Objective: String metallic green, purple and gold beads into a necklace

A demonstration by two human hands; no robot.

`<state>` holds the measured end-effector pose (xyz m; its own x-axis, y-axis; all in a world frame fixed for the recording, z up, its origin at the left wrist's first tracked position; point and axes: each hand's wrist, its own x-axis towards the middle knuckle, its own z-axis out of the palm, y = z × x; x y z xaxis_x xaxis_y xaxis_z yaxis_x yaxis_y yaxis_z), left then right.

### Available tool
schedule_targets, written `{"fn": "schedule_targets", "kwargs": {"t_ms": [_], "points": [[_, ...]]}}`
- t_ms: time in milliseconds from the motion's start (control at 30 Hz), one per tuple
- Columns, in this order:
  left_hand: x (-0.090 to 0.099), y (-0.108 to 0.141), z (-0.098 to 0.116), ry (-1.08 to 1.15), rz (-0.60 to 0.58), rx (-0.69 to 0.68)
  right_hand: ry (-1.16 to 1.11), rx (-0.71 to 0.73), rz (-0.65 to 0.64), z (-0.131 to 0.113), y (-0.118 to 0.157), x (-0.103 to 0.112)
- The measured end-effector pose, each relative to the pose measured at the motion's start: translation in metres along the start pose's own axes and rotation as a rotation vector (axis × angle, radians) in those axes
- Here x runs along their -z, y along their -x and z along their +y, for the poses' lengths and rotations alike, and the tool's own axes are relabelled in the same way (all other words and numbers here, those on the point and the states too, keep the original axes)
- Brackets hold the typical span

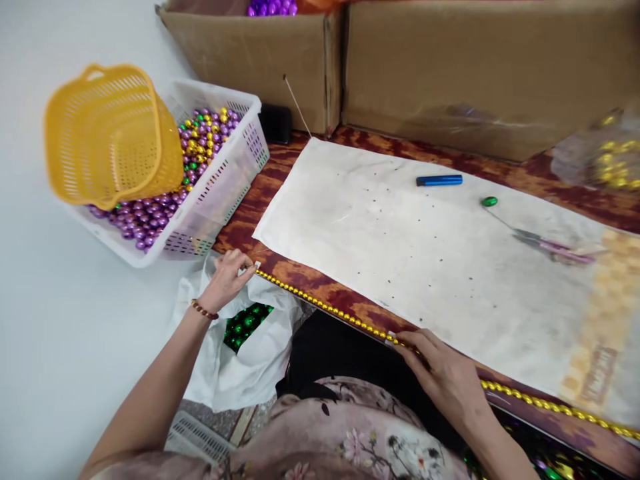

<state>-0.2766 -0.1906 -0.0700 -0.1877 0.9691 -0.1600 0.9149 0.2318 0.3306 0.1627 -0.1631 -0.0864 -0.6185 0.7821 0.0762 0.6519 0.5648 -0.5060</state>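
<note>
A gold bead string is stretched along the near edge of the table, its left end being pinched by the fingertips of the left hand, while farther right it is held between thumb and fingers of the right hand. Beyond it, a white cloth is spread, with scissors and a green bead laid upon it.

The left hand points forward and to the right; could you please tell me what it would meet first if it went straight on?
The left hand would probably meet the white cloth first, around its near left corner, though the hand's height above the table is unclear.
</note>
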Motion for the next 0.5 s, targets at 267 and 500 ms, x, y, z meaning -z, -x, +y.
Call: {"fn": "schedule_targets", "kwargs": {"t_ms": [267, 500], "points": [[0.001, -0.003, -0.003, -0.004, -0.038, -0.013, -0.095, -0.011, -0.042, 0.007, 0.003, -0.003], [0.005, -0.004, -0.013, 0.025, -0.025, -0.102, -0.116, -0.117, -0.168, -0.006, -0.002, 0.006]]}}
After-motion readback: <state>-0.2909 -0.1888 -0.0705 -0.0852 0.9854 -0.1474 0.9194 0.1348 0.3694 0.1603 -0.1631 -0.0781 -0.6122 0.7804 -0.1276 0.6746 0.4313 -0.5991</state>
